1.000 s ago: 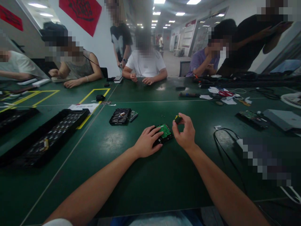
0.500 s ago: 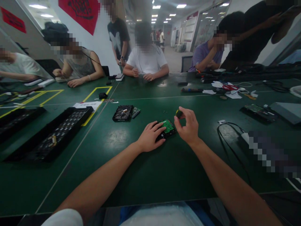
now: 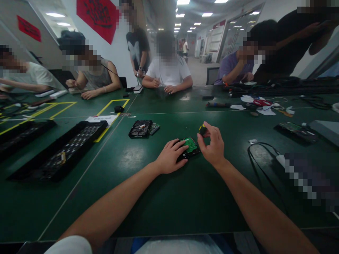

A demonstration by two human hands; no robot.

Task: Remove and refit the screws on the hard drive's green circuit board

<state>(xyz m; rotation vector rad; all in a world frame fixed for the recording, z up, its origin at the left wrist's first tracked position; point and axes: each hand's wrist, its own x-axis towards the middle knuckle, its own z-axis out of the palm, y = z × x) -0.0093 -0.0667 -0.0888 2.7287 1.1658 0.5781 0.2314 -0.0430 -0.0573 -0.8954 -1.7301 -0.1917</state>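
A hard drive (image 3: pixel 191 147) with its green circuit board facing up lies on the green table in front of me. My left hand (image 3: pixel 171 157) rests on its left part, fingers curved down over it. My right hand (image 3: pixel 212 145) is pinched round the black and yellow handle of a small screwdriver (image 3: pixel 202 129), held upright over the drive's right edge. The screwdriver's tip is hidden behind my fingers.
A second black drive (image 3: pixel 140 128) with a loose green board (image 3: pixel 155 127) lies further back left. Long black trays (image 3: pixel 60 150) stand at the left. A black cable (image 3: pixel 261 158) loops at the right, boards (image 3: pixel 295 129) beyond it. Other people sit along the far side.
My hands stay on the drive and the screwdriver, with only a slight shift of the fingers. The view has swung a little, so everything sits slightly to the right.
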